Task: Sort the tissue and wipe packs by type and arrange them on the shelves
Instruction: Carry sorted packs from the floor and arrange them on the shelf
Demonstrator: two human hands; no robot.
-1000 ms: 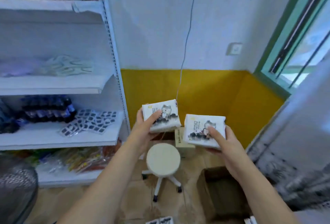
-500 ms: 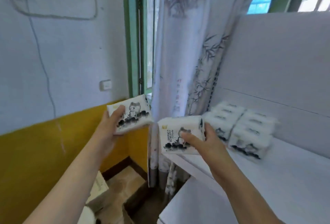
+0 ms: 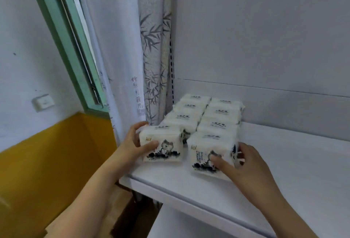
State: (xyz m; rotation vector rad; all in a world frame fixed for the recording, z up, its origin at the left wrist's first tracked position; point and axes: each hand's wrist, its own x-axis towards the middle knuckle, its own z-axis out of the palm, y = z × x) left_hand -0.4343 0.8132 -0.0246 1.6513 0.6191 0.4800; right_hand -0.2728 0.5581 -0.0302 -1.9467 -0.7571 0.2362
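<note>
A white shelf (image 3: pixel 284 171) is carrying two rows of tissue packs (image 3: pixel 206 116) running back toward its rear panel, printed faces fronting the viewer. A bamboo-print curtain (image 3: pixel 149 52) is hanging just beside the rows. The left hand (image 3: pixel 132 146) is gripping the left front pack (image 3: pixel 162 145), standing upright with its cat print forward. The right hand (image 3: pixel 244 163) is gripping the right front pack (image 3: pixel 206 152), tilted slightly back. Pack lettering is too blurred for reading.
</note>
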